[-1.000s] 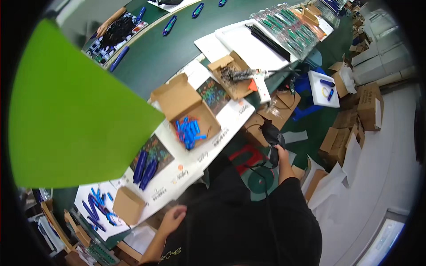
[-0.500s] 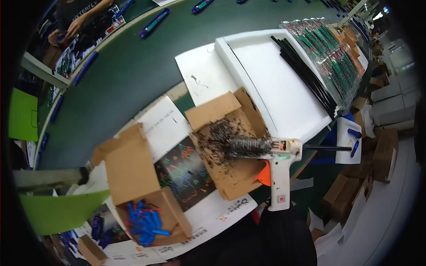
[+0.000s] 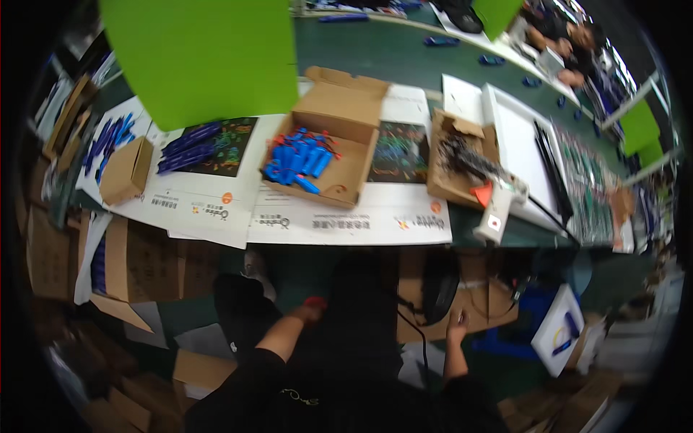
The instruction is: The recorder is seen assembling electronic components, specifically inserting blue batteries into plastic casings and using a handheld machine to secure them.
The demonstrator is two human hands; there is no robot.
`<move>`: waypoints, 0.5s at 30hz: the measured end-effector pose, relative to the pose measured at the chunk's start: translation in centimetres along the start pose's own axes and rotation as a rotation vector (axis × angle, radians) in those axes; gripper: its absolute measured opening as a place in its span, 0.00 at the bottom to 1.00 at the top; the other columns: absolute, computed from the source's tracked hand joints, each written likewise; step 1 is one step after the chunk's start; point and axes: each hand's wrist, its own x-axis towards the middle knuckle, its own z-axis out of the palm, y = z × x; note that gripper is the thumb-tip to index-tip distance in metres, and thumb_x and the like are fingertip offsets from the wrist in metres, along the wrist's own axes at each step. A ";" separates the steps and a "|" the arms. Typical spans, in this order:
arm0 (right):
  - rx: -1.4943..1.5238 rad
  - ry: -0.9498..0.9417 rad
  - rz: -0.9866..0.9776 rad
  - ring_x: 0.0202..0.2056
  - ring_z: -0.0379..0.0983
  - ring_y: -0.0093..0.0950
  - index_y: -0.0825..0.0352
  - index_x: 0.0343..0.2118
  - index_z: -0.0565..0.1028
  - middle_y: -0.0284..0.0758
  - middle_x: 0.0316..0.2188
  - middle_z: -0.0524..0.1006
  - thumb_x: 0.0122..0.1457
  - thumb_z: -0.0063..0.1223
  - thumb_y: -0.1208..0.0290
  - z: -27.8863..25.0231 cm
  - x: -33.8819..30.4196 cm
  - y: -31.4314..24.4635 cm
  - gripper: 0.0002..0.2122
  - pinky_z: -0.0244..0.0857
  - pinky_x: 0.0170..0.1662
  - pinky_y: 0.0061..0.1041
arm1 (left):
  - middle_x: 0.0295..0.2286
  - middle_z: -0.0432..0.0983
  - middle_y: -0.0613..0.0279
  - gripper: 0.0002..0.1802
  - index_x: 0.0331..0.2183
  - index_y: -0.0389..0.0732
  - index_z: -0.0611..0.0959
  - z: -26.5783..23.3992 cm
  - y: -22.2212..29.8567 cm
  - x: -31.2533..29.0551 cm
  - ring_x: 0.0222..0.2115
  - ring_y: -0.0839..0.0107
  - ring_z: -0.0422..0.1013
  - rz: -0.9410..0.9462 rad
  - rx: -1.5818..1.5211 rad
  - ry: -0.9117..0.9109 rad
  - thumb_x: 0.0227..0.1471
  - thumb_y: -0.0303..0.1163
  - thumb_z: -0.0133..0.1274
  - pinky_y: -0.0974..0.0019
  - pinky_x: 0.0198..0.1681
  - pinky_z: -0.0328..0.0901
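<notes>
While the black bag (image 3: 439, 287) points away below the table's edge (image 3: 465, 237), left-forward of our half-curled, perhaps empty right hand (image 3: 456, 328), left hand's (image 3: 310, 312) grip we cannot tell.

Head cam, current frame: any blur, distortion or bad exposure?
Head view: black fisheye border, far edge of the green table bows; head view: dim below the table, left hand and right hand soft, fingers hard to separate; head view: green panel bright, no strong glare.
</notes>
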 end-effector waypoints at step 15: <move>-0.108 0.707 0.000 0.14 0.58 0.23 0.64 0.18 0.61 0.30 0.14 0.61 0.63 0.33 0.62 -17.1 1.1 -26.6 0.17 0.56 0.20 0.22 | 0.44 0.69 0.53 0.22 0.46 0.41 0.72 -20.2 5.4 -8.6 0.46 0.60 0.67 0.543 0.125 -0.190 0.54 0.43 0.42 0.56 0.47 0.62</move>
